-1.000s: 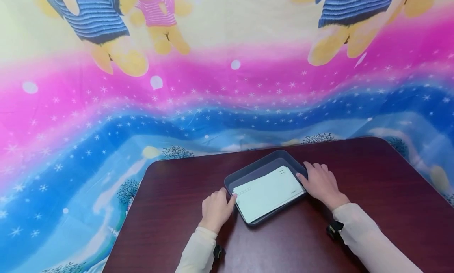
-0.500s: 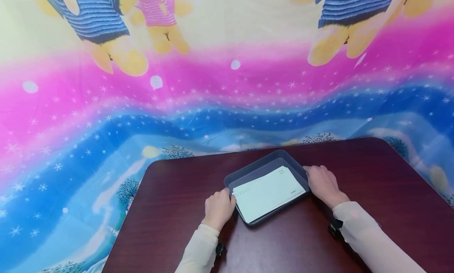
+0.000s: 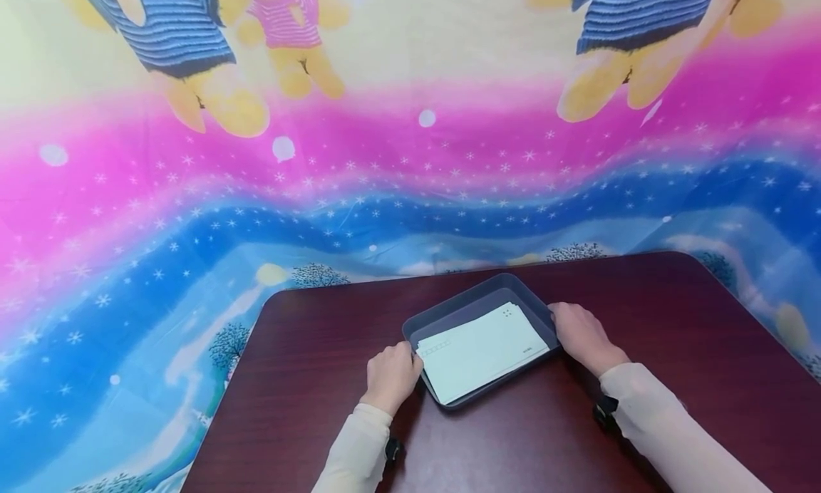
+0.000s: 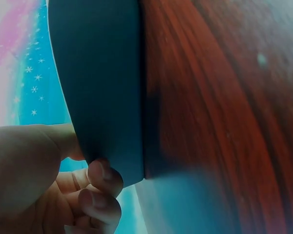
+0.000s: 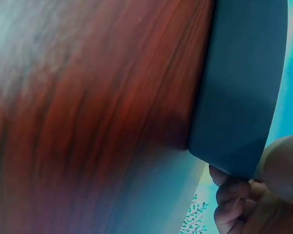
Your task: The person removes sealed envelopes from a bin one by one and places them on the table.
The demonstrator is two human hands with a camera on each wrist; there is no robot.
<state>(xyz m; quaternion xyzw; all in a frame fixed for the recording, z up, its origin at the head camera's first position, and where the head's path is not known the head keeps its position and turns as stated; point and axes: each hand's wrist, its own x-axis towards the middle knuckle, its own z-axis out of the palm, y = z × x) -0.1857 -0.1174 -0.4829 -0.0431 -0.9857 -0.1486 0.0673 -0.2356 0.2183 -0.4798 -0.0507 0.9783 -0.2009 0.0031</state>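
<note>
Rectangular grey tray (image 3: pixel 463 310) spans the space between two grips: the left grip (image 3: pixel 391 375) is narrow, pinching one short wall with fingers curled against its outside, and the right grip (image 3: pixel 584 336) holds the opposite short wall, fingers curled too. Between both grips, inside the tray, a stack of what look like pale envelopes (image 3: pixel 482 354) lies flat, edges slightly out of line, with a strip of bare tray floor on the side away from the person. Below the grips, the tray seems to rest on the dark wooden table (image 3: pixel 500 450). Judging from this, loading is done and both ends are secured; squaring the stack is undone, and no lift is evident. Beyond the grips and table hangs a printed cloth (image 3: pixel 410 158).
</note>
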